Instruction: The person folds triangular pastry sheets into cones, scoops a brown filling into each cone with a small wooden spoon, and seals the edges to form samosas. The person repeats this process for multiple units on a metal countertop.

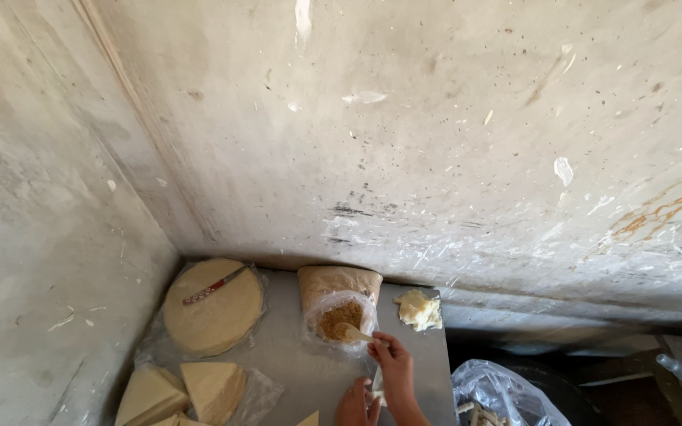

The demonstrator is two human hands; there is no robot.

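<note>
My right hand [395, 371] holds a pale spoon [350, 332] whose bowl dips into a clear plastic bag of brown crumbly filling [339, 317] on the grey table [294, 371]. My left hand [357, 406] sits low at the bottom edge, fingers curled around something small and pale that I cannot make out. A folded triangle of pastry [309, 419] peeks in beside it.
A round stack of thin dough sheets [213, 308] with a red-handled knife [213, 285] on top lies at the back left. Cut wedge stacks [213, 388] lie at the front left. A lump of dough [420, 309] rests at the back right. A plastic bag [499, 394] sits off the table's right. Concrete walls enclose the corner.
</note>
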